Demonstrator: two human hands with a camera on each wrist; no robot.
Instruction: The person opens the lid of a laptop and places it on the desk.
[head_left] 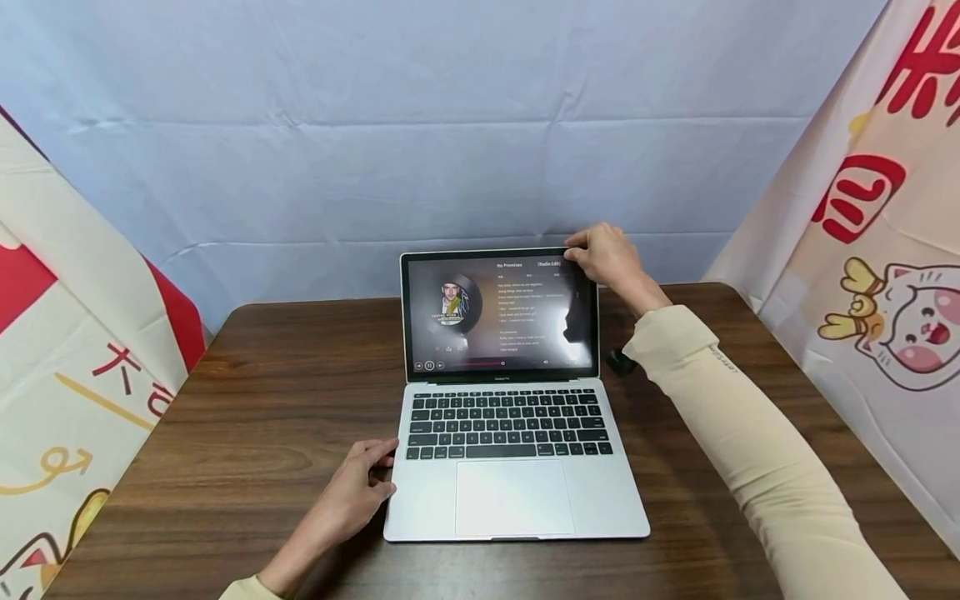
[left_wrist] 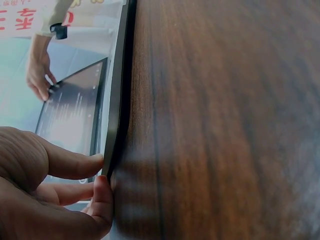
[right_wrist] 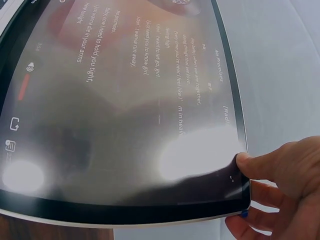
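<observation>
A silver laptop (head_left: pixel 420 500) stands unfolded on the wooden table, its lit screen (head_left: pixel 525 342) showing a music player with lyrics. The right hand (head_left: pixel 609 257) holds the screen's top right corner. In the right wrist view, the thumb (right_wrist: pixel 262 165) lies on the front of the screen and the other fingers are behind it. At the laptop's left side is the left hand (head_left: pixel 352 492), its thumb and fingertips touching the edge of the base. The left wrist view shows those digits (left_wrist: pixel 75 165) against the thin side edge (left_wrist: pixel 117 90); fingers beneath the base cannot be made out.
A small black object (head_left: pixel 621 362) lies right of the laptop, partly behind the right sleeve. The brown table (head_left: pixel 300 375) extends on both sides. Pale blue cloth (head_left: pixel 337 167) hangs behind it, with printed cloths (head_left: pixel 862 275) at the sides.
</observation>
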